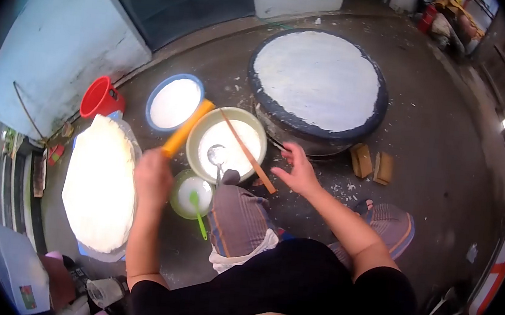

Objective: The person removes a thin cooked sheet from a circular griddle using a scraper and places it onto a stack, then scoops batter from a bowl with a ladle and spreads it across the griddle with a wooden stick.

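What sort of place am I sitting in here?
Probably a home kitchen or small food workshop. A big round pan coated in white stands on the bare floor, near a bowl of white mixture with a ladle in it.

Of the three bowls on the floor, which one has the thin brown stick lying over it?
The largest, the cream bowl: the brown stick crosses its top, not that of the blue bowl or the small green bowl.
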Action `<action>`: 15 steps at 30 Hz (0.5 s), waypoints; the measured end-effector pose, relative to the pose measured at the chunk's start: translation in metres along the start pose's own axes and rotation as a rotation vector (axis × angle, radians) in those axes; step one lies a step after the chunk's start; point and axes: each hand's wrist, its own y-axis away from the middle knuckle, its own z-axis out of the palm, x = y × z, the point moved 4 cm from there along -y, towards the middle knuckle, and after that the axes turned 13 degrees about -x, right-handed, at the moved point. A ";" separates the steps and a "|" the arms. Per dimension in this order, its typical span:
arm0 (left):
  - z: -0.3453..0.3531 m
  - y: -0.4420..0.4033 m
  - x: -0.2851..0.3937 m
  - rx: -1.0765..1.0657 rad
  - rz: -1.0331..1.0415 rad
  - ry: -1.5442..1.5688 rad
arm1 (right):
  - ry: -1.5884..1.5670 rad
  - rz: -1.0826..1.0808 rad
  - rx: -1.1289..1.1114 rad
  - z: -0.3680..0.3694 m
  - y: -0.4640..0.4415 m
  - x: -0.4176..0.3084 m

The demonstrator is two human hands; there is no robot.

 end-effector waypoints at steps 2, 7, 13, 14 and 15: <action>0.012 -0.006 0.050 -0.103 0.165 0.104 | 0.114 -0.116 0.102 -0.027 -0.004 -0.056; 0.018 -0.014 0.138 -0.218 0.447 0.404 | 0.835 -0.437 0.061 -0.055 0.005 -0.091; 0.022 -0.019 0.150 -0.255 0.347 0.482 | 0.524 0.256 -0.179 -0.115 0.019 -0.001; 0.019 -0.019 0.145 -0.232 0.267 0.457 | 0.399 0.242 -0.031 -0.138 0.022 0.024; 0.020 -0.015 0.139 -0.210 0.187 0.429 | 0.274 0.225 0.116 -0.163 0.024 0.058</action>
